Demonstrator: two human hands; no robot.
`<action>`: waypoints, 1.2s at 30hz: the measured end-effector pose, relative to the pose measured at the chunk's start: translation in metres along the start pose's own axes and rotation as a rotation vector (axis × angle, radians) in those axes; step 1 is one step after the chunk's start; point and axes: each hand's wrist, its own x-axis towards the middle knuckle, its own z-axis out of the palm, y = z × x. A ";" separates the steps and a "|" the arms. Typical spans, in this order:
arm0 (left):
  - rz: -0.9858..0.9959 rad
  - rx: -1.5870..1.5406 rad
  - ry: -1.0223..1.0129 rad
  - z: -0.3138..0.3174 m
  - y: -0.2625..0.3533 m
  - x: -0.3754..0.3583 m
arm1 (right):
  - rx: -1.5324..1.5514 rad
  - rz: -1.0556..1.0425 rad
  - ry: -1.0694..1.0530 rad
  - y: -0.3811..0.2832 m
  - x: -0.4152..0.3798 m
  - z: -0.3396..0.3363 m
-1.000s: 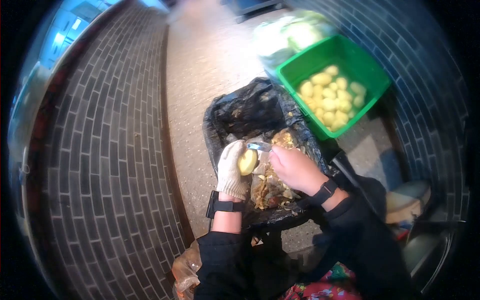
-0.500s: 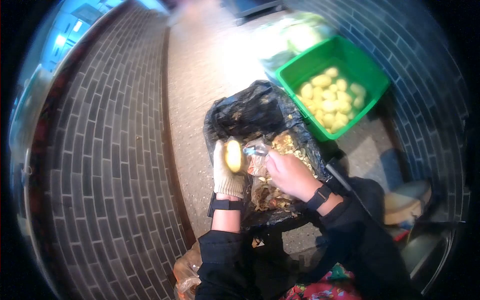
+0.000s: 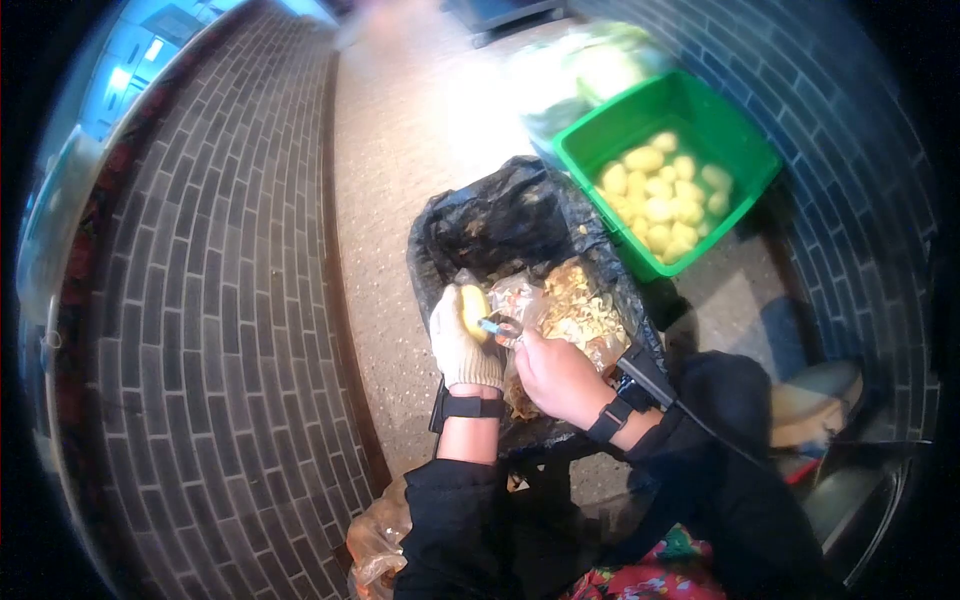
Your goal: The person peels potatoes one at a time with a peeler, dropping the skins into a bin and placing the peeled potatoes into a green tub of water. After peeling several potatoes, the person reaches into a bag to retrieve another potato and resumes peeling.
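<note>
My left hand (image 3: pixel 456 345), in a cream knit glove, is closed around a peeled yellow potato (image 3: pixel 473 310). Bare and closed, my right hand (image 3: pixel 557 377) grips a peeler (image 3: pixel 503 328) whose head lies against or very near the potato's right side. Both hands are over a bin lined with a black plastic bag (image 3: pixel 480 215). Inside it, to the right of the potato, are a heap of peelings (image 3: pixel 585 310) and a crumpled clear plastic bag (image 3: pixel 518 297).
A green crate (image 3: pixel 715 105) of peeled potatoes (image 3: pixel 660 205) in water stands at the upper right. Behind it is a bag of something pale green (image 3: pixel 605 65). A brick wall (image 3: pixel 230 300) runs along the left. A clear plastic bag (image 3: pixel 383 535) lies at the bottom.
My right hand has moved down and left, bringing the peeler to the potato. The potato has tilted and turned slightly in my left hand, which has shifted a little right.
</note>
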 end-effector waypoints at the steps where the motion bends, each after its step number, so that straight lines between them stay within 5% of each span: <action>1: 0.020 -0.013 -0.004 0.002 0.003 -0.002 | 0.002 -0.015 -0.047 -0.001 -0.004 0.004; 6: -0.149 -0.136 0.161 0.034 0.024 -0.034 | 0.008 -0.059 -0.105 -0.005 -0.012 0.012; 12: -0.063 -0.099 -0.031 0.007 0.025 -0.005 | 0.006 0.000 -0.013 0.000 0.012 -0.029; 25: -0.308 0.148 -0.286 0.012 0.009 -0.013 | 0.143 -0.006 0.009 0.012 0.027 -0.053; 31: -0.164 0.134 -0.212 0.006 0.006 -0.006 | -0.033 0.002 0.000 0.001 0.016 -0.030; 36: 0.046 0.048 0.049 0.011 0.005 -0.010 | -0.182 -0.037 -0.038 -0.003 0.007 -0.006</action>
